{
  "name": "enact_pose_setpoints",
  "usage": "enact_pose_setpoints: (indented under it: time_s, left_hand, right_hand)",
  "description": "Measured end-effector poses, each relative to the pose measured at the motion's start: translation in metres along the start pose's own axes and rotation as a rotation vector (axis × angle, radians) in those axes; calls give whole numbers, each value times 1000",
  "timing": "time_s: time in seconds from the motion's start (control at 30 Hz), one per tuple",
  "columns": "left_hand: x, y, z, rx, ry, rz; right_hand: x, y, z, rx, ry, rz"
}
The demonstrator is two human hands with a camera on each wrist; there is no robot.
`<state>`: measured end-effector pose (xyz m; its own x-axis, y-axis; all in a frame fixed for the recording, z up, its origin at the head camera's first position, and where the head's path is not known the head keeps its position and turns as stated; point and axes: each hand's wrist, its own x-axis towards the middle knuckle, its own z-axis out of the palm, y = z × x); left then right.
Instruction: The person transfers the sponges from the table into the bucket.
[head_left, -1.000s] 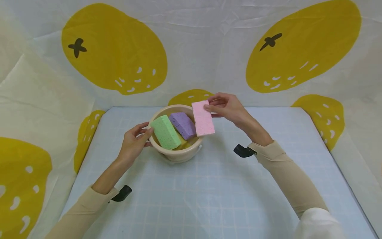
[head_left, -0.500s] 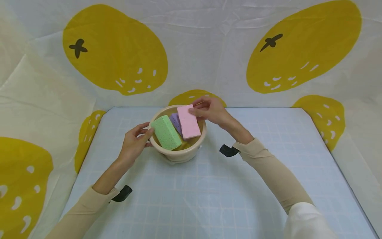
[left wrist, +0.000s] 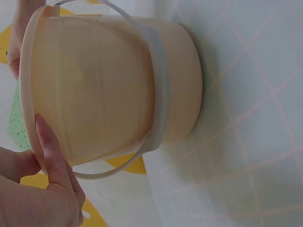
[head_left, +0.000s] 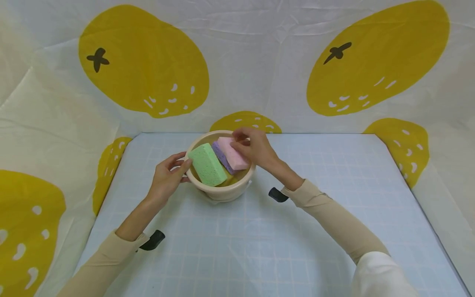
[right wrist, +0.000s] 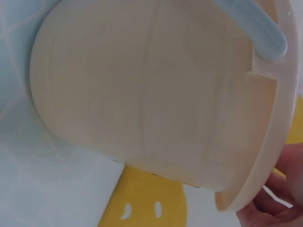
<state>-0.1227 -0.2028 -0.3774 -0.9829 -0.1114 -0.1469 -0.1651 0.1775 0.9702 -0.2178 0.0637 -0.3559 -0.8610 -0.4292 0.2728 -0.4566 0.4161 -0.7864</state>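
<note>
A cream bucket (head_left: 222, 193) stands upright at the back middle of the table. My left hand (head_left: 165, 177) pinches its left rim, thumb on the inside edge and fingers against the outer wall (left wrist: 94, 90). At the bucket's right side, my right hand (head_left: 256, 149) holds a pink sponge (head_left: 233, 156) by its upper right edge, low in the bucket mouth. The pink sponge overlaps a purple sponge (head_left: 222, 157). A green sponge (head_left: 207, 165) leans at the left inside, and something yellow (head_left: 231, 180) shows beneath. In the right wrist view, the right fingers (right wrist: 272, 194) reach behind the rim.
The bucket's pale handle (left wrist: 161, 90) hangs down against its side. A light blue gridded cover (head_left: 237, 247) lies on the table. White cloth with yellow fruit prints (head_left: 148, 62) rises at the back and sides.
My right hand has carried the pink sponge leftward from beyond the bucket's right rim and lowered it into the bucket, over the purple sponge. The left hand has stayed on the rim.
</note>
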Motion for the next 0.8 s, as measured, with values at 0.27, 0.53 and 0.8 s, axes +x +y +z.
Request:
enact_pose_setpoints:
  time_s: [0.27,0.53,0.8]
  left_hand:
    - [-1,1,-1,8,-12,-10]
    - [-1,4,-3,38,-39,-24]
    - [1,4,-4,54,-43,-32]
  right_hand:
    - [-5,3,-3,5,-1,-1]
    - [-12,6,-18,25,3,-4]
    - [-21,11,-40,-12,23,53]
